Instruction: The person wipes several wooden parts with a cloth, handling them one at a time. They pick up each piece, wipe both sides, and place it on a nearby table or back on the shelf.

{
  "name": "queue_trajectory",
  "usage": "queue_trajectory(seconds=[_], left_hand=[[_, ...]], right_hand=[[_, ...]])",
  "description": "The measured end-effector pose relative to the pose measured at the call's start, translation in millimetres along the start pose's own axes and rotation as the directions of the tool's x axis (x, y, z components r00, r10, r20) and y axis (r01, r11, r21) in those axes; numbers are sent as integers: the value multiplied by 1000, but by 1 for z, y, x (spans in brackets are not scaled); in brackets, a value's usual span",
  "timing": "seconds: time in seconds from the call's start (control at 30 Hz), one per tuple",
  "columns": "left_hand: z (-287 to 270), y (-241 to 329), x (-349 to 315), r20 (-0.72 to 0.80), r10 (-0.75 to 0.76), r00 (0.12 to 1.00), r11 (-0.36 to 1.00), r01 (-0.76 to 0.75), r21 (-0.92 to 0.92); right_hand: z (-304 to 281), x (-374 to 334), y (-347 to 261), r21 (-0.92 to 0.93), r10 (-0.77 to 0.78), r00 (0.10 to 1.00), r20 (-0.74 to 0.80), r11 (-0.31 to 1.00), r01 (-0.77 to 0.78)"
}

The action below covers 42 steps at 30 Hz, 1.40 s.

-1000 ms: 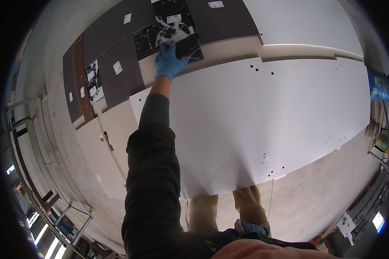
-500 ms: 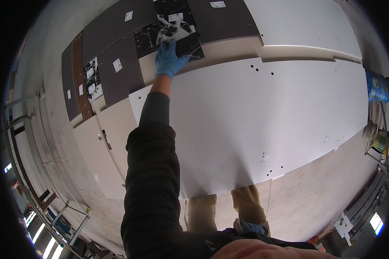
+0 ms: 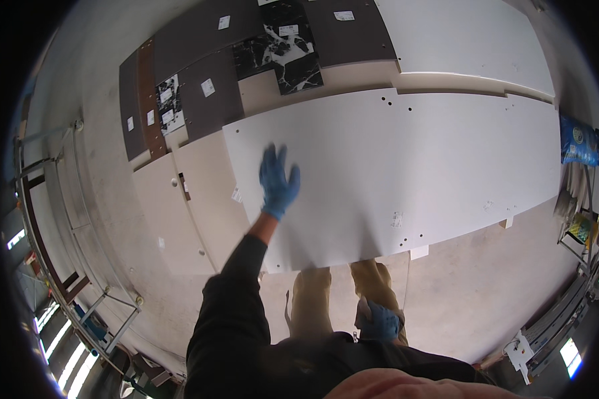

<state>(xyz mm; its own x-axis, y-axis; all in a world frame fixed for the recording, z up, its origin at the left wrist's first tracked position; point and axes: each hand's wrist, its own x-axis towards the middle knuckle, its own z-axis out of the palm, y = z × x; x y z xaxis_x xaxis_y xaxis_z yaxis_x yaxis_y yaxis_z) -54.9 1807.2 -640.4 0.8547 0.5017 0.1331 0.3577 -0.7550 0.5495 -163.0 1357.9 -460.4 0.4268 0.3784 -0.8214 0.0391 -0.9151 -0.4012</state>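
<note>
My left hand, in a blue glove, is over the large white panel with its fingers stretched apart and nothing in them. Whether the palm touches the surface I cannot tell. Low beside my trouser leg, my right hand, gloved in blue too, is curled around something greyish that I cannot make out. Beyond the white panel lie black-and-white marbled boards, one of them reaching toward the white panel's far edge. A dark grey-brown panel with a white label lies to their left.
Beige panels extend to the left, near a brown strip. A second white panel lies at the far right. Metal racking stands along the left side, and a blue bag is at the right.
My left hand has let go of the marbled board and drawn back toward me over the white panel. My right hand has come further into view by my leg.
</note>
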Motion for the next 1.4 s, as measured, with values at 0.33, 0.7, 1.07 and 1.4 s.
queue_trajectory(seconds=[0.33, 0.7, 1.07, 1.4], left_hand=[[-168, 169, -264, 579, -263, 772, 919, 382, -92], [-269, 311, -242, 707, -181, 684, 681, 605, -412], [-311, 412, -224, 834, 0, 552, 456, 742, -492], [-297, 365, -283, 856, 62, 513, 790, 499, -356]], right_hand=[[-50, -47, -2, 281, 158, 948, -278, 957, -77], [-154, -148, -71, 850, 67, 969, -236, 497, 172], [-157, -265, -55, 914, 96, 910, -404, 79, 397], [-106, -356, 4, 840, 280, 819, -501, -68, 538]])
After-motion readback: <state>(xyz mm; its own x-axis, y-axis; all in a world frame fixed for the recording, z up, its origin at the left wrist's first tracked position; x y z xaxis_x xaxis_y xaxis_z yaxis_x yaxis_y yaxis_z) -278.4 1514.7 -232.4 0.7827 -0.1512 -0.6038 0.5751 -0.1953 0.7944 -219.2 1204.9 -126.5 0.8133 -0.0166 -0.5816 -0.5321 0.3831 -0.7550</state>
